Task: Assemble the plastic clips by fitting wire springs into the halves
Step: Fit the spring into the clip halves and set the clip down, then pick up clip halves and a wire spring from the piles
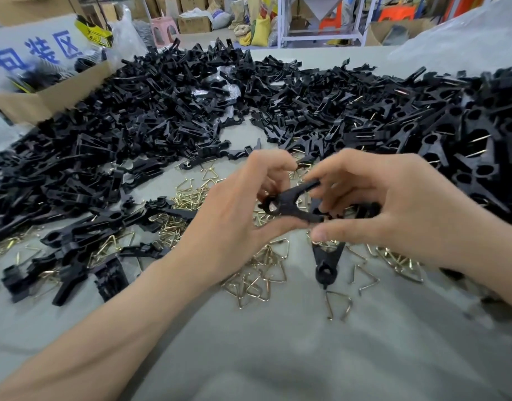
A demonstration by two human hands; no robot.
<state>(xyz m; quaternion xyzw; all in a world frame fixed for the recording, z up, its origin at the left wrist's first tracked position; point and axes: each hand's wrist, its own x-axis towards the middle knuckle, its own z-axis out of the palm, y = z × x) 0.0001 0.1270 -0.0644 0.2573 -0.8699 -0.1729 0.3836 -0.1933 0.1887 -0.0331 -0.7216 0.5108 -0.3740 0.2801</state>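
A black plastic clip (pixel 292 202) is held above the table between both hands. My left hand (pixel 237 209) pinches its ring end with thumb and fingers. My right hand (pixel 393 204) grips its forked end with curled fingers and thumb. Brass wire springs (pixel 260 273), bent into triangles, lie scattered on the grey table (pixel 278 342) under and in front of the hands. One assembled black clip (pixel 325 263) lies just below my right thumb. Whether a spring sits in the held clip is hidden.
A big heap of loose black clip halves (pixel 162 111) covers the left and back of the table. Assembled clips (pixel 466 146) pile up on the right. A cardboard box (pixel 46 99) stands at the back left. Plastic sheeting (pixel 466 39) lies at the back right.
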